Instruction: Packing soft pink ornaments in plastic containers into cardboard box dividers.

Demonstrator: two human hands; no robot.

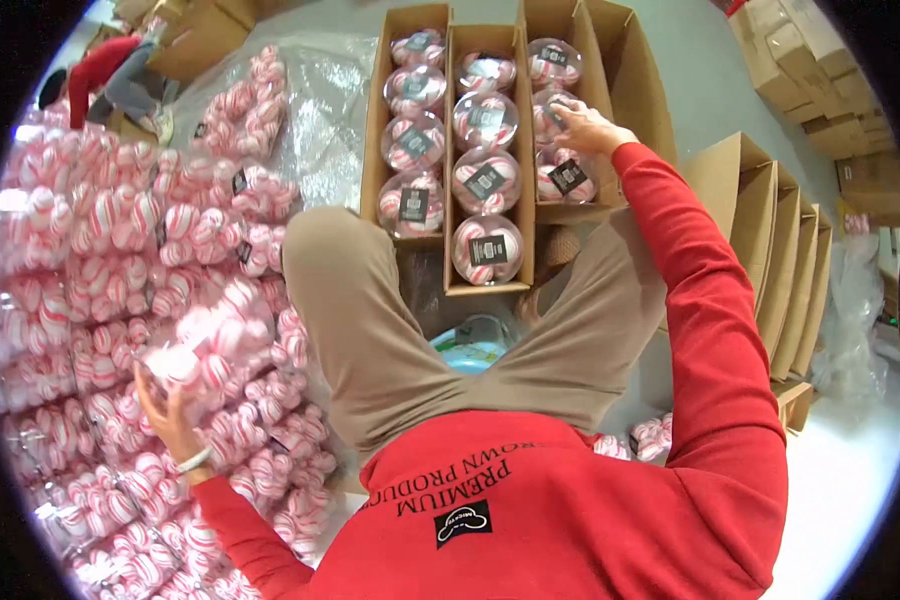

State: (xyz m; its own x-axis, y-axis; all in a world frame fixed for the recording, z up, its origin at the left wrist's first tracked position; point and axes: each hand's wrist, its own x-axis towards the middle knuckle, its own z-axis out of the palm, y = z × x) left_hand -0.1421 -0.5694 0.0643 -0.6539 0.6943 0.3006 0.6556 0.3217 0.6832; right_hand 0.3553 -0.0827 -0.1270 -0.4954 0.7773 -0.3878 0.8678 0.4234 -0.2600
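At the left, my left hand [173, 418] is closed round the side of a clear pack of red-and-white striped balls [210, 345], which is blurred and held above rows of similar packs [100, 370]. My right hand [592, 130] reaches into the right cardboard box [582, 212], its fingers curled over a round clear tub of striped balls [546, 117]. In that box, one tub [565, 176] sits nearer me and another [554, 62] farther off. The middle box [487, 288] and the left box [374, 120] each hold a column of the same tubs with dark labels.
An open carton [630, 75] stands beyond my right forearm. Several upright cartons [760, 240] lean together at the right, with stacked cardboard [820, 60] behind. Clear plastic sheeting [325, 120] lies beyond my left knee. Another person in a red top [100, 75] bends at the far left.
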